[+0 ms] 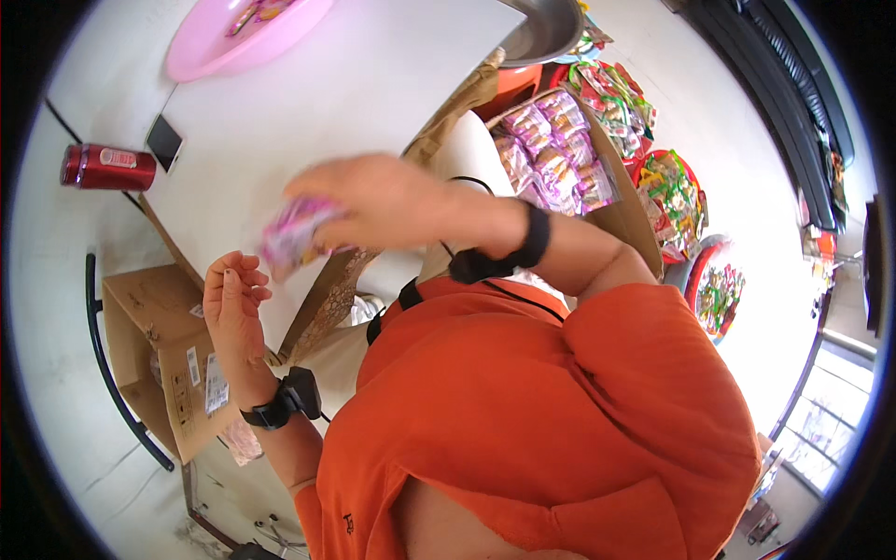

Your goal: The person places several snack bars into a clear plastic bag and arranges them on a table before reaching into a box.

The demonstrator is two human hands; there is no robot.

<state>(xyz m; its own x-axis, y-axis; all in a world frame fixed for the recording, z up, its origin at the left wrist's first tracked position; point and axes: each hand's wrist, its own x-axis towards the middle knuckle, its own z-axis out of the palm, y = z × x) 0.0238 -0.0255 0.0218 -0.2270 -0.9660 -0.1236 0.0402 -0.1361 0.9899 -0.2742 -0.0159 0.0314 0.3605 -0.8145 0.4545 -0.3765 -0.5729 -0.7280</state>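
My right hand (378, 203) reaches across over the white table (336, 91), gripping a small purple-and-clear plastic snack packet (301, 224). Motion blurs both hand and packet. My left hand (234, 297) is raised at the table's near left edge, just left of the packet. Its fingers are loosely curled and apart, and nothing shows in them. To the right of the table, a cardboard box (616, 203) holds several similar purple packets (553, 150). A few more packets (262, 14) lie in a pink plastic basin (203, 52) on the table's far left.
A red can-shaped container (112, 166) and a smartphone (166, 143) are at the table's left. Below stands an open cardboard carton (150, 301) beside a black rail (112, 378). Baskets of wrapped goods (672, 203) and a metal bowl (542, 31) stand beyond the box.
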